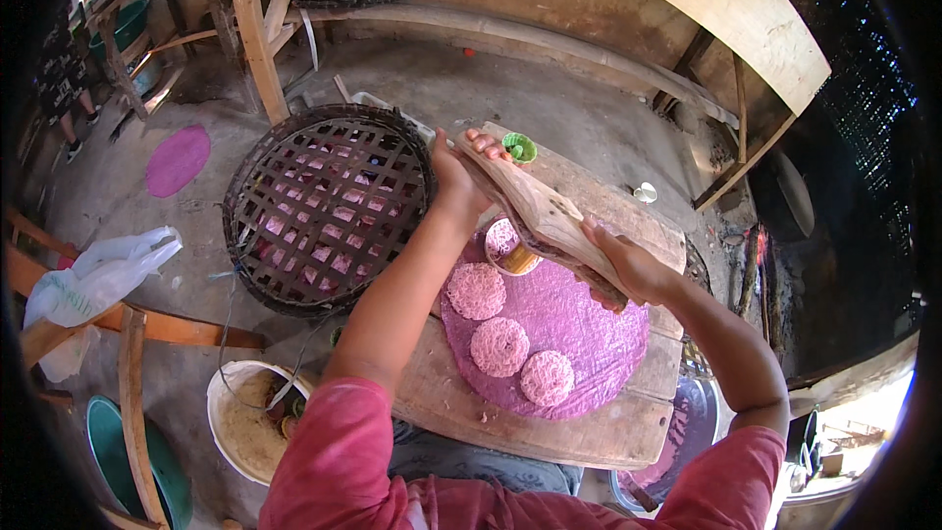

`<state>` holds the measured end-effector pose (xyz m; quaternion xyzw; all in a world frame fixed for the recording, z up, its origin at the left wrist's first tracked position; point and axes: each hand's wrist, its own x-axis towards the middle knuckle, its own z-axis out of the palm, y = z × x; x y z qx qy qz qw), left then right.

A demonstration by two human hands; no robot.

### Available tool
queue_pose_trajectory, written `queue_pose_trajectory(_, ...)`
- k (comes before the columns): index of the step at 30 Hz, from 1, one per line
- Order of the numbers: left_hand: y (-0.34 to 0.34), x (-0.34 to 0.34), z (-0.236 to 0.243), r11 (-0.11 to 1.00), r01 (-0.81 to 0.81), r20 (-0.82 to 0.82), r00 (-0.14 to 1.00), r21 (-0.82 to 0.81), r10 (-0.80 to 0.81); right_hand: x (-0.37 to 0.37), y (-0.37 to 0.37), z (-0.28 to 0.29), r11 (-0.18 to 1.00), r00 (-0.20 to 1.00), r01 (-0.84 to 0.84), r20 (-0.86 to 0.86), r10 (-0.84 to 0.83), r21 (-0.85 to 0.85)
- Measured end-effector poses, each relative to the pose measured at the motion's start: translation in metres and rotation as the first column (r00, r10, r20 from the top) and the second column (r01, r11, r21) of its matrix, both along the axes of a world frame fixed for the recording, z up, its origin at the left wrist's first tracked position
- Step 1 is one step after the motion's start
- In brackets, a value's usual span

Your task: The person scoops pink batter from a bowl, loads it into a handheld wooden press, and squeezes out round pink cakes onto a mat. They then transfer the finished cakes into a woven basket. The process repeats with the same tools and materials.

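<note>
My left hand (465, 175) grips the upper left end of a long, thick wooden block (535, 208), its fingers curled over the edge. Around the lower right end of the block my right hand (628, 265) is closed. The block is held slanting above a round purple sheet (589, 334) on a low wooden table (599, 442). Under it, partly hidden, stands a small round container (512, 253) with pink strands and a brown patch inside. Three flat round cakes of pink strands lie on the sheet, such as the middle cake (499, 346).
Left of the table sits a big round basket (329, 128) with a woven lattice over pink pieces. A small green bowl (519, 147) is at the table's far end. A white bucket (235, 432) and a basin (677, 442) flank me. At far left a person (64, 79) stands.
</note>
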<state>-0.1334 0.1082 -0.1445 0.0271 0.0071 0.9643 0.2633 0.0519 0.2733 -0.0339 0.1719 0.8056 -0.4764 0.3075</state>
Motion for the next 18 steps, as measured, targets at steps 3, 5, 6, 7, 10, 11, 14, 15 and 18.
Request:
queue_pose_trajectory(3, -0.012, -0.011, 0.006, 0.999, -0.009, 0.001, 1.0, -0.039, 0.009, -0.005, -0.013, -0.009, 1.0, 0.998, 0.009, -0.069, -0.009, -0.005)
queue_pose_trajectory(5, -0.015, -0.022, 0.01, 0.998, -0.033, -0.022, 0.999, -0.046, 0.032, -0.011, -0.017, -0.011, 0.997, 0.993, 0.025, -0.114, -0.017, 0.069)
queue_pose_trajectory(6, -0.014, -0.027, 0.012, 0.999, -0.032, 0.003, 0.999, -0.044, 0.032, -0.016, -0.018, -0.01, 0.991, 0.992, 0.032, -0.129, -0.015, 0.13)
queue_pose_trajectory(7, -0.012, -0.031, 0.014, 0.999, -0.03, -0.002, 1.0, -0.02, 0.03, -0.02, -0.017, -0.008, 0.981, 0.991, 0.033, -0.134, -0.007, 0.19)
queue_pose_trajectory(10, 0.0, -0.034, 0.02, 0.999, -0.043, 0.003, 0.999, 0.013, 0.043, -0.028, -0.01, 0.005, 0.955, 0.983, 0.047, -0.181, 0.008, 0.294)
queue_pose_trajectory(11, 0.005, -0.032, 0.021, 0.999, -0.05, 0.033, 0.998, 0.002, 0.05, -0.028, -0.007, 0.009, 0.949, 0.987, 0.053, -0.163, -0.002, 0.312)
queue_pose_trajectory(14, 0.012, -0.021, 0.024, 0.998, -0.041, 0.11, 0.993, -0.044, 0.046, -0.021, -0.002, 0.014, 0.945, 0.99, 0.063, -0.136, -0.02, 0.32)
queue_pose_trajectory(15, 0.013, -0.018, 0.024, 0.997, -0.034, 0.127, 0.991, -0.063, 0.042, -0.018, -0.002, 0.013, 0.963, 0.99, 0.072, -0.133, -0.038, 0.261)
queue_pose_trajectory(18, 0.012, -0.021, 0.027, 0.995, -0.043, 0.106, 0.993, -0.089, 0.052, -0.014, -0.003, 0.008, 0.973, 0.987, 0.108, -0.14, -0.08, 0.202)
